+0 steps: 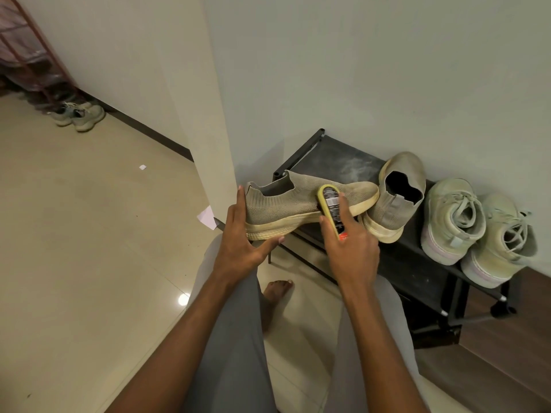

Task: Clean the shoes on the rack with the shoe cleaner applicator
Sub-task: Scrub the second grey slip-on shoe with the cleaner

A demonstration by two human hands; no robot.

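Left hand grips the heel of the beige knit slip-on shoe; right hand grips the yellow shoe cleaner applicator, pressed against the shoe's side above the black rack.

Both forearms reach forward and a little apart. The left hand is spread wide, thumb low and fingers up. The right hand has curled fingers and a raised thumb.
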